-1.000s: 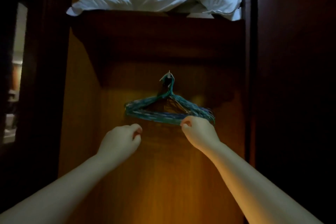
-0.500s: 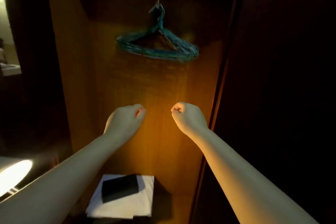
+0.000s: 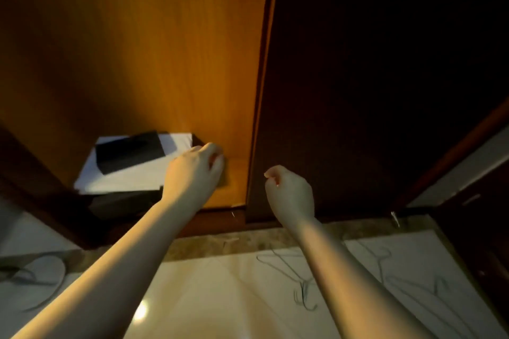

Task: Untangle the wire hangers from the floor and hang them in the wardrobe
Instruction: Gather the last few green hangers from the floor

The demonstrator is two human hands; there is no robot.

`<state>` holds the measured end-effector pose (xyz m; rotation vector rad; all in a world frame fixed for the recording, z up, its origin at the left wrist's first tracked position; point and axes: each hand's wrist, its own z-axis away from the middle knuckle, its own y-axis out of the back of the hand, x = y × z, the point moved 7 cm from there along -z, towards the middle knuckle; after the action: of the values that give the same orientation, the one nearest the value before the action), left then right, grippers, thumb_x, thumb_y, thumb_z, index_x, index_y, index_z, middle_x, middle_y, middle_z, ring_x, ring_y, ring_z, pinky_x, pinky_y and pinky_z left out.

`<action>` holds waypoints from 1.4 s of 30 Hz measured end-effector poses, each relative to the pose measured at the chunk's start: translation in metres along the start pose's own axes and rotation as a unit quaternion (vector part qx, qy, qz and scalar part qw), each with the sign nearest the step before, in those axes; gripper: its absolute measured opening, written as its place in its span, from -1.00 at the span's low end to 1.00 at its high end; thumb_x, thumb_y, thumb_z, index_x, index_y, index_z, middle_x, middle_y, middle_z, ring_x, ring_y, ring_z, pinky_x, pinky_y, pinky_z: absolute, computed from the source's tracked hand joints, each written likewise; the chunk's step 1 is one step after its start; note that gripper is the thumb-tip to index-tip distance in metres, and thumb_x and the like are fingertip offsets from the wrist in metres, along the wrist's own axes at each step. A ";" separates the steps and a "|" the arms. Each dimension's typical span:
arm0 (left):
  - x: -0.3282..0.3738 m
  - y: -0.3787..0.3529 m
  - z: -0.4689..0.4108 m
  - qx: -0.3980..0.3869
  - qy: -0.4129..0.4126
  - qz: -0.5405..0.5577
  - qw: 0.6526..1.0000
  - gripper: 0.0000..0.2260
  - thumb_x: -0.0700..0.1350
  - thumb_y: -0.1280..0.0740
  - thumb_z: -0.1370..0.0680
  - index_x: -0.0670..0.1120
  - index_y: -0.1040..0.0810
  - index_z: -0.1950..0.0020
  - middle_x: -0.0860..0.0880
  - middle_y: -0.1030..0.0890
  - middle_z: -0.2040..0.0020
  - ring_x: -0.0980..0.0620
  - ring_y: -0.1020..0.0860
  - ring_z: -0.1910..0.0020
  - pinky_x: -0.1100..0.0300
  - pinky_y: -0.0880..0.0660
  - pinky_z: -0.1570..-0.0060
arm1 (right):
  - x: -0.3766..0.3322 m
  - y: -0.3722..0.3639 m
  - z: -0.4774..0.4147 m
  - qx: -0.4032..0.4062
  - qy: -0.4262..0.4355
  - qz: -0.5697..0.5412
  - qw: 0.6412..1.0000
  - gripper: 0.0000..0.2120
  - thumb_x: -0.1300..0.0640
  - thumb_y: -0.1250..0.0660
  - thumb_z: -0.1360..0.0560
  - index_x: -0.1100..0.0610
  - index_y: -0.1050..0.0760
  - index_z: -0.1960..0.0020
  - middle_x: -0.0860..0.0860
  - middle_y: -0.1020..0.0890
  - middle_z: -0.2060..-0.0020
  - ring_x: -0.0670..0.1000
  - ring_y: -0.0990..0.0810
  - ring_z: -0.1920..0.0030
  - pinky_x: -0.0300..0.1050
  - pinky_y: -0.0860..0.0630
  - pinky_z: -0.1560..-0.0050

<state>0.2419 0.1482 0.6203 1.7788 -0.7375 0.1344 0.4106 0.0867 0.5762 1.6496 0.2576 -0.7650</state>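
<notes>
Head view, looking down past both forearms at the foot of the wardrobe [image 3: 143, 58]. The wire hangers [image 3: 303, 292] lay loose on the pale floor [image 3: 220, 297], partly hidden under the right forearm. More thin wire outlines showed to its right, and whether these were interlocked could not be told.

Judged by their thin outline, the hangers should be very light, springy and easily bent. They are also likely to snag one another at the hooks and slide on the smooth tile. The best hold is probably at a shoulder bend or the twisted neck just below the hook, lifting one while steadying the rest.

The left hand [image 3: 197, 170] was held before the wardrobe's orange inner panel, near a white box [image 3: 124, 176] carrying a flat black object [image 3: 129, 151]. Its fingers were curled in, the grip closed on nothing. The right hand [image 3: 289, 190] was raised before the dark door [image 3: 385, 77], its grip likewise curled and empty. Both hands were well apart from the hangers. A dark cable [image 3: 52, 264] lay on the floor at far left.
</notes>
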 end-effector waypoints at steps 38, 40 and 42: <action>-0.218 -0.537 0.302 -0.270 0.082 -0.041 0.959 -0.78 0.01 -0.14 -0.59 0.00 -0.52 -0.11 -0.08 -0.65 0.07 -0.09 -0.58 0.13 0.16 -0.49 0.18 | 0.516 -0.512 0.170 -0.255 -0.155 0.196 0.934 -0.68 0.26 -0.09 -0.56 0.16 -0.41 -0.28 0.12 -0.42 -0.25 0.15 -0.34 -0.29 -0.02 -0.33 -0.28; -0.216 -0.542 0.308 -0.278 0.086 -0.023 0.956 -0.78 0.00 -0.14 -0.59 -0.01 -0.52 -0.12 -0.08 -0.65 0.07 -0.09 -0.57 0.12 0.17 -0.46 0.19 | 0.508 -0.520 0.174 -0.250 -0.127 0.212 0.936 -0.72 0.21 -0.14 -0.56 0.14 -0.47 -0.23 0.09 -0.44 -0.23 0.13 -0.33 -0.27 -0.05 -0.29 -0.28; -0.215 -0.545 0.313 -0.283 0.088 -0.001 0.955 -0.78 -0.02 -0.15 -0.60 -0.02 -0.52 -0.13 -0.10 -0.65 0.04 -0.11 -0.58 0.08 0.13 -0.50 0.11 | 0.499 -0.522 0.173 -0.228 -0.113 0.211 0.944 -0.75 0.14 -0.17 -0.56 0.09 -0.49 -0.20 0.06 -0.47 -0.21 0.10 -0.33 -0.28 -0.05 -0.26 -0.29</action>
<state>0.2806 0.0392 -0.0345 1.2031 -0.5722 0.0699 0.4367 -0.0726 -0.1481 1.1109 -0.0822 -0.5117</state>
